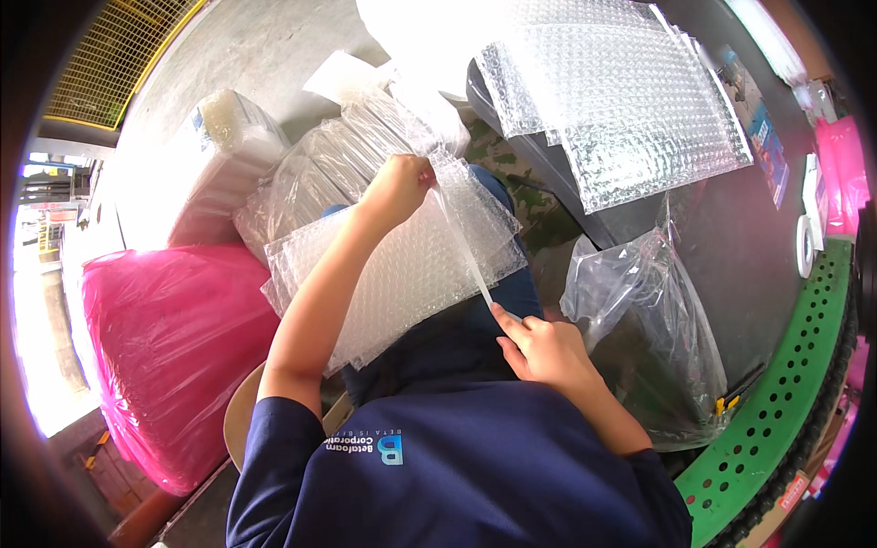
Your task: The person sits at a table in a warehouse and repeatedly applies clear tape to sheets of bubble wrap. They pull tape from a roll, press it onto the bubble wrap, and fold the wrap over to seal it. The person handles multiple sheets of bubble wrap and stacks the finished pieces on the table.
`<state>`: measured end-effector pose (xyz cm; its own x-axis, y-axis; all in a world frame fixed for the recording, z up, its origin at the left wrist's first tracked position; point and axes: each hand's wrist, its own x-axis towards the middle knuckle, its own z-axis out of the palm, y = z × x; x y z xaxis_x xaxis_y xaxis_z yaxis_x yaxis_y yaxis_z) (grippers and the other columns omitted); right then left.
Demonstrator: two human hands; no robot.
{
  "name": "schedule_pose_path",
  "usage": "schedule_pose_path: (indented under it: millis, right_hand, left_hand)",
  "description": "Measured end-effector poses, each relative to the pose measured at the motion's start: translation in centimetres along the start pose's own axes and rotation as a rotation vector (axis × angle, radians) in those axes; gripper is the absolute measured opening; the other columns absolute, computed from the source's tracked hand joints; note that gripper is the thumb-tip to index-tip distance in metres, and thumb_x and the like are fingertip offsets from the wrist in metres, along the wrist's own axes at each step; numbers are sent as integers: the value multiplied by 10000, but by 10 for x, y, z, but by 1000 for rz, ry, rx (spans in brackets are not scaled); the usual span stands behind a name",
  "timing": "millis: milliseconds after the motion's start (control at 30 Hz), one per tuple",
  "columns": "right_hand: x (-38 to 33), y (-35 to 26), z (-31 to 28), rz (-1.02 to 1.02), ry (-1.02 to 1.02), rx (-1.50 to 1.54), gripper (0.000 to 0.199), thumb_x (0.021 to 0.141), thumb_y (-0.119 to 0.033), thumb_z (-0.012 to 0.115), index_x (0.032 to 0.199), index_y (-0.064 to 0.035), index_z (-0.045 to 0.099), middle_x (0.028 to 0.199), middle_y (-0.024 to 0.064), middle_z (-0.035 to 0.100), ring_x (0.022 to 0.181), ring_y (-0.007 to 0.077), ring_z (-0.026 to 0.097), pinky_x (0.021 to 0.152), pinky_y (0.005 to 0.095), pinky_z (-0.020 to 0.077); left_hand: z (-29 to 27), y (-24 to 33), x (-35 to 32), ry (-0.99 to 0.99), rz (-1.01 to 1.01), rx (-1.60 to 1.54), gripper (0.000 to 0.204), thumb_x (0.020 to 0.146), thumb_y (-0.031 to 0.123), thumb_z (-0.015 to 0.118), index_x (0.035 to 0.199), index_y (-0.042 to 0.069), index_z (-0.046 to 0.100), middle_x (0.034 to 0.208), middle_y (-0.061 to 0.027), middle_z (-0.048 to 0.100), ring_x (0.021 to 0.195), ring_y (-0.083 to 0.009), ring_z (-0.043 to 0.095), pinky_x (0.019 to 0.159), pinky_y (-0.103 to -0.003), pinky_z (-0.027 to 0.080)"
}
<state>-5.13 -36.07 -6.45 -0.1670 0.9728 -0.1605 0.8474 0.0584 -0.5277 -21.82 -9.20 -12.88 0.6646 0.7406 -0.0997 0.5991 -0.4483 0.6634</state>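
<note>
Several flat bubble wrap bags (pixel 402 265) lie stacked across my lap. A narrow whitish plastic strip (pixel 464 239) runs in a nearly straight line over their right part, between my two hands. At the stack's far edge, my left hand (pixel 399 190) pinches the strip's upper end. My right hand (pixel 545 352) is at the lower end, just past the near right edge of the bags. Its index finger points along the strip, which seems caught at the fingers; the thumb is bent below. The palm side of this hand is hidden.
More bubble wrap bags (pixel 649 119) are piled on the dark table (pixel 722 237) at right. A clear plastic bag (pixel 639 310) hangs near my right arm. Pink wrapped bundle (pixel 183 356) and clear-wrapped stacks (pixel 315 164) stand left and ahead. A green perforated strip (pixel 776 393) curves at right.
</note>
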Motion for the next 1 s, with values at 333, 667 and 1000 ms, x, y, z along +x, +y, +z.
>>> schedule_pose_path:
  millis: [333, 667, 1000]
  right_hand:
    - [13, -4, 1, 206, -219, -107, 438, 928, -218, 541, 1360, -145, 527, 683, 120, 606, 555, 312, 617, 534, 430, 508]
    - [17, -7, -2, 247, -284, -135, 454, 927, -205, 527, 1376, -144, 509, 709, 139, 621, 591, 323, 639, 567, 436, 530]
    - [8, -8, -8, 188, -141, -157, 513, 886, -206, 567, 1391, -157, 495, 686, 124, 602, 563, 330, 627, 515, 451, 517]
  left_hand:
    - [9, -8, 15, 15, 47, 73, 79, 790, 8, 624, 834, -48, 659, 761, -206, 635, 718, -329, 636, 681, -381, 496]
    - [12, -12, 17, 14, 37, 52, 61, 782, 0, 632, 816, -34, 669, 756, -190, 650, 719, -313, 652, 692, -364, 510]
    - [25, -1, 5, 154, 1, 216, 73, 804, -5, 605, 862, -15, 647, 836, -186, 630, 780, -328, 640, 734, -406, 518]
